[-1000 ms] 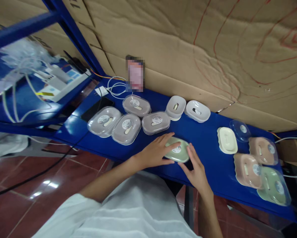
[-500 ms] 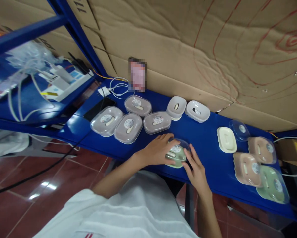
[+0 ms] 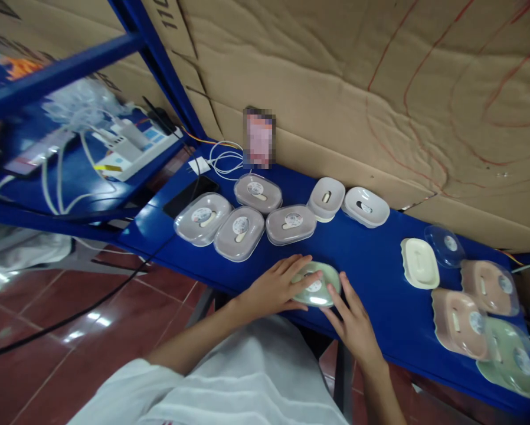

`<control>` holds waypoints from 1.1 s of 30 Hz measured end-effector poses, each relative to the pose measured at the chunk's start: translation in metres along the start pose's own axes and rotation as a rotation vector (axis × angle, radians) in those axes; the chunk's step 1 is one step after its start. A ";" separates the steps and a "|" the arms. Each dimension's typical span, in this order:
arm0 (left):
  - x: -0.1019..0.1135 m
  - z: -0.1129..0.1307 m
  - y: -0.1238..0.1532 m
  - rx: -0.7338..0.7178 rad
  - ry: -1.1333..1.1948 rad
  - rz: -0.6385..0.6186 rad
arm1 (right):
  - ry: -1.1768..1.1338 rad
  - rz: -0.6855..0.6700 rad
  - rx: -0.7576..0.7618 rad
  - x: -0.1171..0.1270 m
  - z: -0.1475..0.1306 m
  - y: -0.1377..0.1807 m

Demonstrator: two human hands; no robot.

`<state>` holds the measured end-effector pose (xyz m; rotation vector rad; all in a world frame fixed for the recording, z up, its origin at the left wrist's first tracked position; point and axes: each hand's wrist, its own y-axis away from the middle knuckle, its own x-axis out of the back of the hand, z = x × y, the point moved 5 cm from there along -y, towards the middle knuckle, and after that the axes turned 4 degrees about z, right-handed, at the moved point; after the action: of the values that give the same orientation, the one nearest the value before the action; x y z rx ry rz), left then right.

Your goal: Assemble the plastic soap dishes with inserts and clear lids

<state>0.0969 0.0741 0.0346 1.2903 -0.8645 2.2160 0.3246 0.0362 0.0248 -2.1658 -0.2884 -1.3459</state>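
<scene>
A pale green soap dish (image 3: 323, 276) with a clear lid and a round white sticker lies at the near edge of the blue table, between my hands. My left hand (image 3: 278, 286) grips its left end, with fingers across the lid and the thumb low on the near side. On the right side, my right hand (image 3: 352, 321) holds the rim with its fingertips. The lid sits over the dish, and its near rim is partly hidden by my fingers. Just beyond are several lidded grey-mauve soap dishes (image 3: 239, 233).
At the right lie a cream dish (image 3: 419, 263), a loose clear lid (image 3: 444, 245), lidded pink dishes (image 3: 457, 323) and a lidded green dish (image 3: 513, 361). Two grey dishes (image 3: 366, 206) stand near the cardboard wall (image 3: 318, 94). A phone (image 3: 259, 139), cables and a power strip (image 3: 145, 154) are at left.
The clear lid, offset over the green dish before, now lies evenly over it. Both hands have shifted slightly around it. The whole view has swung, moving everything rightward in the picture.
</scene>
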 end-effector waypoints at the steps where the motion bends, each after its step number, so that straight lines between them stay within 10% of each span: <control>1: -0.002 -0.001 0.001 -0.009 -0.010 0.008 | 0.005 0.005 0.006 0.000 0.000 0.000; 24: 0.007 0.003 -0.021 -0.004 -0.036 -0.066 | 0.019 0.036 -0.030 0.002 -0.003 0.000; 33: 0.129 -0.084 -0.085 0.160 -0.147 0.244 | -0.046 0.055 -0.218 0.000 0.010 0.000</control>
<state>0.0387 0.2001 0.1419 1.5086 -0.9607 2.4450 0.3325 0.0423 0.0214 -2.3676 -0.1019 -1.3521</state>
